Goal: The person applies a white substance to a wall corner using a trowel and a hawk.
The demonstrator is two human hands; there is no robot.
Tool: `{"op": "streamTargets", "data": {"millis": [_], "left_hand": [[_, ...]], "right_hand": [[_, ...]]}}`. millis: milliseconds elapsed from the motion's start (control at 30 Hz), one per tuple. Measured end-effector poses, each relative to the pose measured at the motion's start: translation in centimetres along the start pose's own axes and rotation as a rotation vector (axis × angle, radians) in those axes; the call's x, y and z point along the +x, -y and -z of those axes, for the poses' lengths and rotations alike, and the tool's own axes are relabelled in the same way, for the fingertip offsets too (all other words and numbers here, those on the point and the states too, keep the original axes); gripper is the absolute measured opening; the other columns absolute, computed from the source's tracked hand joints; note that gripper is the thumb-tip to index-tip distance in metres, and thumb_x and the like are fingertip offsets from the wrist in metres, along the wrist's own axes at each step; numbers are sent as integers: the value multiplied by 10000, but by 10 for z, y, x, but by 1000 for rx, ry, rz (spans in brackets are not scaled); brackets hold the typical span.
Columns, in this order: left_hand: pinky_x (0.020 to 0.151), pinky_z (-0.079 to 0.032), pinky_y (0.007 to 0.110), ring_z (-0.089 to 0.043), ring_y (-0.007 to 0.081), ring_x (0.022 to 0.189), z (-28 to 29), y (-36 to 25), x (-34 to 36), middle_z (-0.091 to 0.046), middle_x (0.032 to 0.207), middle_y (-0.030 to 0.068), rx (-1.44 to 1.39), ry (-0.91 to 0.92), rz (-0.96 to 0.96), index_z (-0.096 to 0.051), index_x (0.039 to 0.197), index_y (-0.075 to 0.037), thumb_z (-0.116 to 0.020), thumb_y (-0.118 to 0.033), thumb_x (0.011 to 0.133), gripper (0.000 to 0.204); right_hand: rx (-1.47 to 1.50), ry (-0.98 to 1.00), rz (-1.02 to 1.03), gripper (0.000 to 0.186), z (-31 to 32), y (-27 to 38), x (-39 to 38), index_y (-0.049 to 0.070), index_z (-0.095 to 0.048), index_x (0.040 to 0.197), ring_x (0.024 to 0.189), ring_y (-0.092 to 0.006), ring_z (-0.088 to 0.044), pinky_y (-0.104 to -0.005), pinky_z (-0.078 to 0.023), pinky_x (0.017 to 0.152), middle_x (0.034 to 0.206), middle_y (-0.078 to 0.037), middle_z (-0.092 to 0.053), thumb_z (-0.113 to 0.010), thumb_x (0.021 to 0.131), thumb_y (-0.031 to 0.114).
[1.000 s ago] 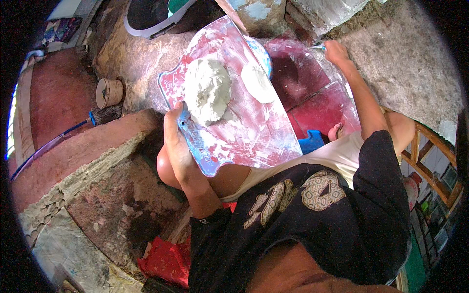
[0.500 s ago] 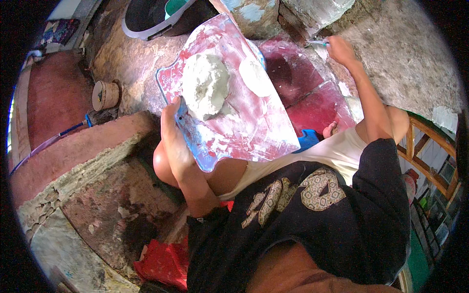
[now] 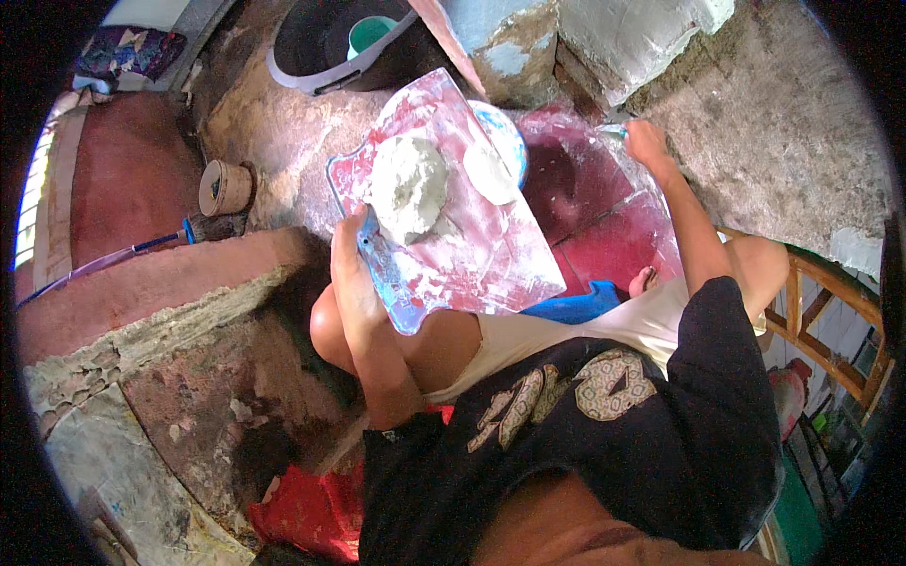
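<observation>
Round black plastic tub (image 3: 294, 81) upper left, lumpy white mound (image 3: 409, 189) mid-frame on flat, white-smeared, blue-edged red board (image 3: 514, 255), left hand (image 3: 350, 255) clasping its edge, right hand (image 3: 646, 143) upper right, closed round slim, seemingly pale-blue tool (image 3: 613, 129).

The right hand (image 3: 645, 141) partly hides a slim tool (image 3: 613, 129), too small to identify.

Black shirt (image 3: 651, 453), just on wearer's side of board (image 3: 381, 269): large tan patterned characters (image 3: 604, 403) with dark outlines run across its front. Board itself: pale print-like marks (image 3: 404, 309) on blue left edge, at corner nearest shirt, too small and smeared to read.
</observation>
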State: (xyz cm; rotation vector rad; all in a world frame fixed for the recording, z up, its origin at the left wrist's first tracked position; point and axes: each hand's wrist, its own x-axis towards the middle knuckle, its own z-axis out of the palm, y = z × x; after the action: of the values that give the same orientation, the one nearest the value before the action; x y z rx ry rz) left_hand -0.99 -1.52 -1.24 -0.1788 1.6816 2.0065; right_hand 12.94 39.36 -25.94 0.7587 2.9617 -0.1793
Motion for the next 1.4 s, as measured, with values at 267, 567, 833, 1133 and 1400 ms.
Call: {"op": "streamTargets", "data": {"millis": [267,567,833,1133,1400], "left_hand": [[690,-425,268,-528,138,752,-15,0,-4,-543,842,60,-204,1,47,-504,942,-1,-473,-221,823,252],[704,-441,275,-539,143,764,-26,-7,-13,-546,865,56,-235,50,106,-511,959,2,-478,-216,810,266],[624,-425,234,-527,111,687,-18,6,2,-556,802,43,-126,125,75,-541,902,-10,-492,-229,791,250],[604,-434,240,-537,123,645,-58,-29,-29,-564,779,42,-42,231,174,-539,906,-25,-493,-254,778,266],[592,-428,238,-525,116,638,-29,-7,-1,-551,772,33,-2,246,165,-536,914,-20,-485,-265,773,287]], "right_hand": [[-9,-57,63,124,32,4,-2,41,-592,741,708,-361,-561,-461,-437,628,724,-199,-574,-498,679,93],[191,-111,37,185,171,31,-93,15,-589,864,724,-327,-575,-411,-453,638,792,-209,-582,-530,723,119],[1611,-144,-78,330,251,71,-180,-41,-507,1059,490,-66,-480,-165,-353,408,672,-53,-563,-513,833,200],[1871,341,-43,245,234,113,-173,-12,-535,967,377,-19,-355,-139,-240,314,556,-21,-487,-529,821,185],[1450,244,-250,276,240,54,-212,8,-536,1021,467,-18,-420,-142,-279,351,648,-2,-532,-541,821,197]]}}
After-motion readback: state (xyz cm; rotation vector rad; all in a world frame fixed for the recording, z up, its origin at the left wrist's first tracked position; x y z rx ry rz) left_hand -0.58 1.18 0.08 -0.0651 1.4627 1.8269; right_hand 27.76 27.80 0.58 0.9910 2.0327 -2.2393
